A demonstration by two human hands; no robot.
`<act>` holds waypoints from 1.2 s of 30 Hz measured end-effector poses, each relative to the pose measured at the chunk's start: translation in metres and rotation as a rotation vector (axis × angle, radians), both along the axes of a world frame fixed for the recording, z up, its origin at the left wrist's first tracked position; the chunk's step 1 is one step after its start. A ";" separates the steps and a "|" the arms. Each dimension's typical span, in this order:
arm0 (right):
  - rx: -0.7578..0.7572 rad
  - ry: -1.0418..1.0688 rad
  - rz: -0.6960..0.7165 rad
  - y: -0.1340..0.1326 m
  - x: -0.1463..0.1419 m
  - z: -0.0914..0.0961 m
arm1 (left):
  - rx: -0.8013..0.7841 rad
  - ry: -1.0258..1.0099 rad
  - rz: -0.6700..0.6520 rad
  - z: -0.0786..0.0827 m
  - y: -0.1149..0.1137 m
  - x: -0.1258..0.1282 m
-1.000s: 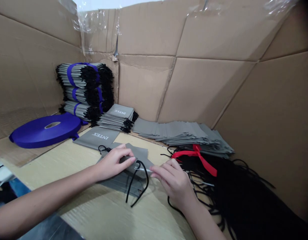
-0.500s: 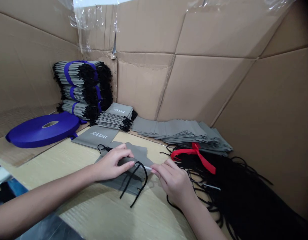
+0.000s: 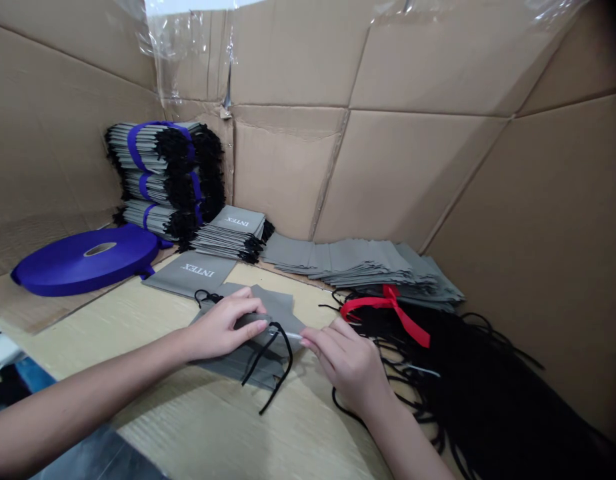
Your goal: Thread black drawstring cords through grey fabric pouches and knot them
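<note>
My left hand (image 3: 225,325) pinches the edge of a grey fabric pouch (image 3: 245,367) between thumb and fingers. From that edge, close to the thumb tip, a black cord (image 3: 287,353) loops out and both its ends hang down over the pouch. My right hand (image 3: 351,363) is closed on a thin white rod (image 3: 288,335), which reaches left to the cord loop at the pouch edge. How rod and cord are joined is too small to tell. Another black cord loop (image 3: 202,295) shows behind the left hand. Beneath lie more grey fabric pieces (image 3: 282,304).
A pouch printed INTEX (image 3: 188,275) lies behind, near a pouch stack (image 3: 233,230). Bundles with purple bands (image 3: 148,183) stand beyond a purple ribbon roll (image 3: 63,257). At right are grey pouches (image 3: 368,260), black cords (image 3: 488,400) and a red ribbon (image 3: 408,323). Cardboard walls (image 3: 413,167) enclose the table.
Both hands stay almost in place. The hanging cord ends have shifted slightly, and the white rod's visible part near the cord loop looks a little different.
</note>
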State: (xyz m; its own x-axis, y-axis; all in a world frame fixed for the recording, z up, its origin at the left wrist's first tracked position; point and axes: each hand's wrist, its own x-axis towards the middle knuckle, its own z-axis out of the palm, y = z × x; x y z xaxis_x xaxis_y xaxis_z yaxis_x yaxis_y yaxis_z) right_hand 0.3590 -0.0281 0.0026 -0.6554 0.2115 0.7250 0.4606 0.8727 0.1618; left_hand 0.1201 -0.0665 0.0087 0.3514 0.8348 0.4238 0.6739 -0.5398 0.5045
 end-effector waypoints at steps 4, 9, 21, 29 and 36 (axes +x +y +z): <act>0.012 0.004 -0.012 0.001 0.000 0.001 | -0.007 0.002 -0.022 0.001 -0.001 0.000; -0.003 0.021 -0.023 0.001 0.000 0.002 | -0.009 -0.003 -0.025 0.000 0.000 -0.001; -0.004 -0.013 -0.042 0.001 0.000 0.002 | 0.026 0.020 -0.024 -0.001 0.000 0.000; 0.061 -0.048 -0.064 0.000 0.001 0.001 | 0.048 0.037 -0.001 -0.003 0.002 0.000; 0.094 -0.051 -0.070 -0.001 0.001 0.001 | 0.076 0.038 0.020 -0.006 0.005 0.000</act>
State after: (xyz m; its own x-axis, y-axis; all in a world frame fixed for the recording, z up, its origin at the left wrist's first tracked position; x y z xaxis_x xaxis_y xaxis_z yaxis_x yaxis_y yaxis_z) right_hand 0.3595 -0.0287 0.0040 -0.6780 0.1907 0.7099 0.5093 0.8182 0.2666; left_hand 0.1202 -0.0619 0.0030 0.3519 0.8077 0.4731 0.7028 -0.5618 0.4364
